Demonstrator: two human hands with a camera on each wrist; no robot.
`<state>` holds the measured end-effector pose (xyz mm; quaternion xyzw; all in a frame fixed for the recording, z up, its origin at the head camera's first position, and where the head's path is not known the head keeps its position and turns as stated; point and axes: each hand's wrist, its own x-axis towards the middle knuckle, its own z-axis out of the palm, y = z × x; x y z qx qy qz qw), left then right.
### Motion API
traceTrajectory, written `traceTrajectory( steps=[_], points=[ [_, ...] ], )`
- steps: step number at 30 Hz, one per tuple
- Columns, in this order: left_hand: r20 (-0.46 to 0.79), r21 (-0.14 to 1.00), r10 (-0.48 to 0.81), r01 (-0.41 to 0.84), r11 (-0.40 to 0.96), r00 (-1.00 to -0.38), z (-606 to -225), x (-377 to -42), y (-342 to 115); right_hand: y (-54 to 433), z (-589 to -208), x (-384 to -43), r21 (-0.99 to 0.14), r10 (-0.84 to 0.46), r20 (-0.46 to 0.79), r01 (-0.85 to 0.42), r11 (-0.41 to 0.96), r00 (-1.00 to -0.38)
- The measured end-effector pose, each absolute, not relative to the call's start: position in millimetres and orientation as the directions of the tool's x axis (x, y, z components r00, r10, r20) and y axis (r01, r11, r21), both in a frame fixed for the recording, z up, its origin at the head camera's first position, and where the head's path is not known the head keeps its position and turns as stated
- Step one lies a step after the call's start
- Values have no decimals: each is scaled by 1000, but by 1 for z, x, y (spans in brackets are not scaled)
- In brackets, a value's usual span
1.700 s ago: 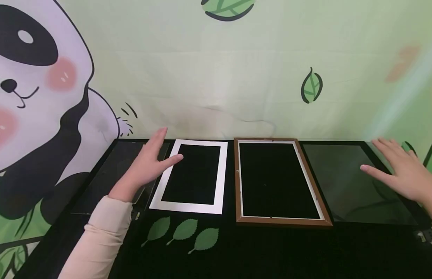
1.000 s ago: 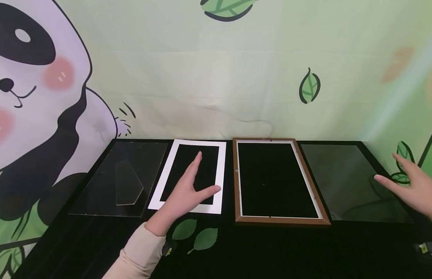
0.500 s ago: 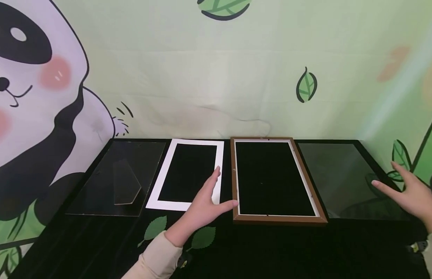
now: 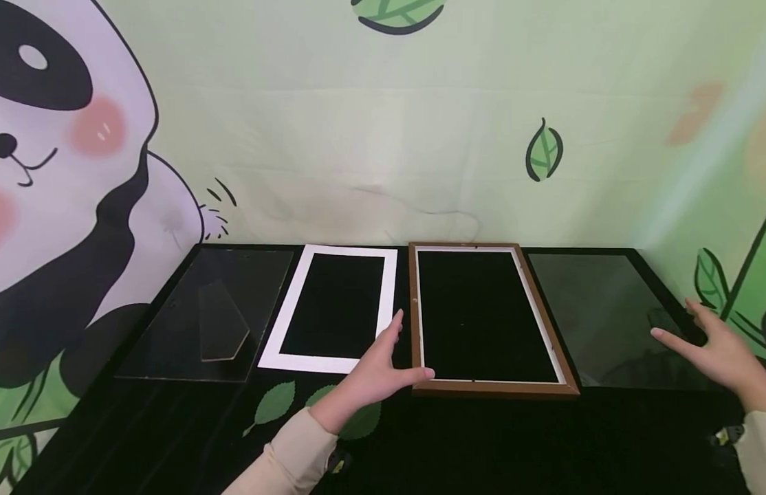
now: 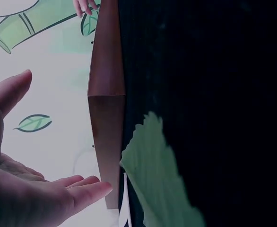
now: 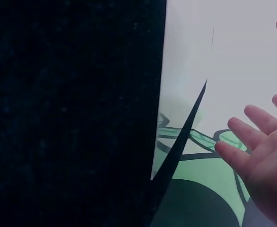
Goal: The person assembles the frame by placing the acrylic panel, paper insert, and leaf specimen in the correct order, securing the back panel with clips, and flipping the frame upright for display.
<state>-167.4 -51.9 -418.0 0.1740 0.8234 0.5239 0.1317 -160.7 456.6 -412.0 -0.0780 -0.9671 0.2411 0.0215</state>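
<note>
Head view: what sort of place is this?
Likely a small staged workspace or recording booth, though the wider room isn't shown. A panda-and-leaf printed backdrop rises behind a black table, where a white mat and a brown frame lie side by side.

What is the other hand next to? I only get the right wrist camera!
Observer: The left hand is at the near left corner of a brown picture frame.
Operator: Ooh, what's left of the frame?
Observer: A white picture mat, lying flat.
Operator: And past that?
Observer: A black backing board with an easel stand on it.
</note>
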Motion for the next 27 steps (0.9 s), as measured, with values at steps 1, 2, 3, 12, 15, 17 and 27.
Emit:
traceTrajectory(
  steps=[1,2,3,12,15,17,27],
  points=[
    [-39,909,428,146,390,-903,-418,-168,-51,458,-413,-161,-471,166,-6,150,869,-986],
    [-44,911,432,141,388,-901,-419,-169,-51,459,-414,-161,-470,171,-14,157,869,-985],
    [-52,912,435,134,387,-899,-419,-169,-51,461,-415,-161,-470,175,-25,166,867,-984],
    [-119,913,441,77,402,-890,-421,-172,-50,471,-428,-163,-467,200,-71,210,859,-977],
    [-139,907,438,63,416,-888,-422,-173,-50,472,-431,-163,-465,206,-98,228,856,-974],
    [-150,904,437,55,423,-887,-422,-173,-50,473,-431,-163,-463,208,-118,239,854,-971],
    [-191,892,448,36,451,-873,-425,-176,-49,476,-434,-163,-446,246,-167,295,845,-955]
  ],
)
